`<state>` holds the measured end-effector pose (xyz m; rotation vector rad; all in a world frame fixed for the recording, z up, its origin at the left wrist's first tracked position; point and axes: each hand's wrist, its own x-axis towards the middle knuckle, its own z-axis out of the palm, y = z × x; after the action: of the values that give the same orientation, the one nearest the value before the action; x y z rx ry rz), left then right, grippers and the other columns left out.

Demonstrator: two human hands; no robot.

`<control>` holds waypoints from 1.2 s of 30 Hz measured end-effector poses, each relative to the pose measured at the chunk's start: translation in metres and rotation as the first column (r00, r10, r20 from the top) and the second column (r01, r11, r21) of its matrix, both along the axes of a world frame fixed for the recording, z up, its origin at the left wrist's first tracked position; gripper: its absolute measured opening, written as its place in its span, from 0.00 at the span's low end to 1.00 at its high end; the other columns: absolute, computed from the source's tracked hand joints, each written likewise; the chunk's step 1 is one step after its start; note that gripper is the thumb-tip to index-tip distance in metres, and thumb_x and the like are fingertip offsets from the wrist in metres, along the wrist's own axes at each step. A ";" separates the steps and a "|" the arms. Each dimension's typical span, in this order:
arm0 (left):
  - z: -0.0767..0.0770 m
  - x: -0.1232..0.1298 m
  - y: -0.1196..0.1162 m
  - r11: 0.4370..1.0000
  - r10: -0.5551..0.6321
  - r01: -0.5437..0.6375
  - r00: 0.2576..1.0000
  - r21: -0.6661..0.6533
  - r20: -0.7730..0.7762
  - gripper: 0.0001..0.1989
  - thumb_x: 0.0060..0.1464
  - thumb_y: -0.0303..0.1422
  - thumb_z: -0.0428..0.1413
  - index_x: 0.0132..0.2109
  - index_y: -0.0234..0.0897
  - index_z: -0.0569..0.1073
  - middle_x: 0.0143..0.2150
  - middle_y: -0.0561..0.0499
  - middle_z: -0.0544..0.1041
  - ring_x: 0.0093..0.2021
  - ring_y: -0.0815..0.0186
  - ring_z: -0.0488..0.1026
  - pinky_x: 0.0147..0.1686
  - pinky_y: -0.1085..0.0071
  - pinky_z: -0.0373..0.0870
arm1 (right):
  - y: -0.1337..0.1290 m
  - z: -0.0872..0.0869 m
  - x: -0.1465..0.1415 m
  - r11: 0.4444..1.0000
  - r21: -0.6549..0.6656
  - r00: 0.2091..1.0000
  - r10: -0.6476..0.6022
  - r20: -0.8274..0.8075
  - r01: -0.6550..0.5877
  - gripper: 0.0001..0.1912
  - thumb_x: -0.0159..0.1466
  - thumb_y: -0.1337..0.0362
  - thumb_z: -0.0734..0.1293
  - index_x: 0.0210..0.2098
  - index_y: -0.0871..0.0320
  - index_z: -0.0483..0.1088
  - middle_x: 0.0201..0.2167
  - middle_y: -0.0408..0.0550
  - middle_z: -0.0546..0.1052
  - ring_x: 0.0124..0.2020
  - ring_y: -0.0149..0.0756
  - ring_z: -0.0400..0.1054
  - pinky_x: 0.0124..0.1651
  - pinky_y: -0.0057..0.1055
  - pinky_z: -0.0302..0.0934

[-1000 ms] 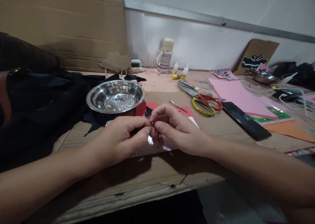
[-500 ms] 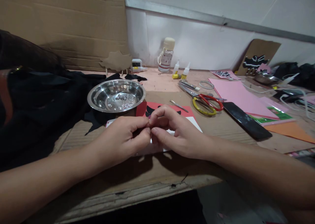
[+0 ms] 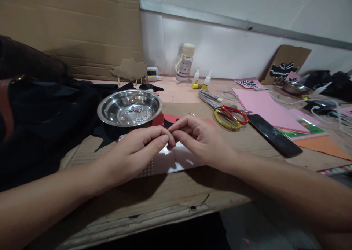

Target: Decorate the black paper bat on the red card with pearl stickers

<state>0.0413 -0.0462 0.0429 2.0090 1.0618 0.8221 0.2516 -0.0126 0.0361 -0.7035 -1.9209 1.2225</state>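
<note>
My left hand (image 3: 137, 147) and my right hand (image 3: 202, 138) meet at the fingertips over the near part of the table. Both are closed in a pinch; anything between the fingertips is too small or hidden to make out. Beneath them lies a white sheet (image 3: 181, 160) with rows of small shiny dots at its left part. Behind my fingers, red paper (image 3: 158, 121) with a black shape shows, partly covered by my hands. A steel bowl (image 3: 107, 116) with small shiny pieces in it stands just beyond my left hand.
Scissors (image 3: 227, 118) with yellow and red handles and a black phone (image 3: 275, 136) lie to the right, near pink paper (image 3: 266, 107). Glue bottles (image 3: 206, 80) and a drinking bottle (image 3: 184, 65) stand at the back. Dark cloth (image 3: 46, 121) covers the left side.
My fingers have shifted slightly; my left fingers now lie flatter together and my right hand has moved a little up. More of the white sheet and its dots shows below.
</note>
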 end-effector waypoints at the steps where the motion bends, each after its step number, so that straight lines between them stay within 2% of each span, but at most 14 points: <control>1: -0.001 0.000 0.000 1.000 -0.001 0.001 1.000 0.004 -0.007 0.16 0.71 0.40 0.49 0.41 0.41 0.79 0.40 0.54 0.82 0.40 0.64 0.77 0.44 0.71 0.72 | 0.001 0.001 0.000 1.000 0.006 1.000 -0.025 0.009 0.024 0.03 0.71 0.65 0.67 0.42 0.58 0.71 0.35 0.44 0.79 0.37 0.32 0.76 0.43 0.32 0.71; 4: -0.002 0.000 0.003 0.999 0.023 -0.022 0.999 0.031 -0.030 0.16 0.72 0.41 0.49 0.44 0.41 0.80 0.43 0.53 0.83 0.44 0.63 0.78 0.46 0.70 0.72 | 0.006 0.003 0.004 0.999 -0.037 1.000 -0.019 0.005 0.019 0.02 0.69 0.66 0.68 0.40 0.58 0.71 0.34 0.43 0.80 0.36 0.32 0.77 0.43 0.33 0.72; 6: -0.002 0.000 0.005 0.995 0.082 -0.077 0.993 0.056 -0.082 0.17 0.70 0.42 0.49 0.45 0.40 0.81 0.42 0.52 0.84 0.41 0.62 0.79 0.43 0.69 0.72 | 0.009 0.004 0.010 0.999 -0.044 1.000 -0.008 0.016 0.009 0.03 0.69 0.65 0.68 0.39 0.58 0.71 0.33 0.43 0.80 0.33 0.32 0.77 0.41 0.32 0.72; 8: -0.002 -0.002 0.008 0.989 0.134 -0.122 0.977 0.082 -0.166 0.18 0.68 0.42 0.50 0.44 0.40 0.82 0.38 0.51 0.85 0.37 0.62 0.78 0.37 0.69 0.70 | 0.011 0.004 0.020 1.000 0.024 0.997 -0.018 0.074 0.016 0.03 0.70 0.64 0.68 0.40 0.58 0.72 0.32 0.43 0.80 0.30 0.31 0.75 0.36 0.30 0.71; 11: -0.004 -0.004 0.012 0.988 0.139 -0.117 0.954 0.099 -0.267 0.16 0.64 0.42 0.53 0.42 0.41 0.84 0.33 0.52 0.84 0.30 0.64 0.75 0.31 0.71 0.65 | 0.010 0.001 0.034 0.975 0.220 0.967 -0.036 0.252 -0.021 0.04 0.70 0.66 0.67 0.40 0.57 0.75 0.33 0.45 0.82 0.30 0.31 0.74 0.35 0.29 0.68; 14: -0.007 -0.003 0.013 0.994 0.107 -0.101 0.943 0.035 -0.315 0.13 0.60 0.42 0.57 0.39 0.43 0.84 0.24 0.56 0.77 0.23 0.67 0.68 0.24 0.73 0.59 | 0.008 -0.002 0.040 0.927 0.353 0.902 -0.038 0.430 -0.129 0.07 0.70 0.68 0.66 0.41 0.56 0.78 0.37 0.47 0.84 0.35 0.34 0.77 0.38 0.29 0.67; 19: -0.009 -0.001 0.015 0.992 0.061 -0.095 0.934 -0.080 -0.353 0.12 0.56 0.45 0.60 0.38 0.43 0.82 0.20 0.58 0.69 0.22 0.67 0.65 0.23 0.73 0.56 | 0.009 -0.007 0.034 0.863 0.408 0.802 -0.005 0.597 -0.298 0.08 0.71 0.67 0.66 0.42 0.55 0.79 0.36 0.46 0.84 0.36 0.36 0.76 0.38 0.30 0.63; 23: -0.013 -0.003 0.017 0.996 0.036 -0.062 0.928 -0.059 -0.371 0.12 0.53 0.46 0.62 0.38 0.44 0.81 0.18 0.60 0.67 0.19 0.68 0.61 0.22 0.72 0.54 | 0.008 -0.011 0.033 0.782 0.492 0.793 0.004 0.609 -0.382 0.07 0.73 0.65 0.66 0.42 0.55 0.79 0.33 0.45 0.81 0.33 0.36 0.72 0.36 0.30 0.59; 28: -0.018 -0.004 0.018 0.999 0.051 -0.049 0.908 0.017 -0.415 0.11 0.52 0.46 0.63 0.37 0.46 0.81 0.20 0.58 0.70 0.21 0.66 0.63 0.24 0.71 0.53 | 0.006 -0.016 0.034 0.679 0.582 0.779 -0.023 0.627 -0.448 0.10 0.75 0.64 0.64 0.42 0.55 0.78 0.30 0.45 0.76 0.32 0.37 0.66 0.35 0.32 0.53; 36: -0.015 -0.002 0.019 1.000 0.022 -0.025 0.863 -0.001 -0.504 0.12 0.54 0.46 0.60 0.39 0.46 0.82 0.24 0.54 0.74 0.27 0.61 0.67 0.30 0.67 0.55 | 0.004 -0.009 0.031 0.515 0.677 0.758 -0.079 0.648 -0.525 0.18 0.78 0.69 0.57 0.41 0.59 0.78 0.31 0.46 0.76 0.33 0.37 0.63 0.34 0.33 0.49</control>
<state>0.0392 -0.0276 0.0283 2.2703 1.3721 0.2932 0.2827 -0.0087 0.0275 -0.2802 -2.8784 -0.0135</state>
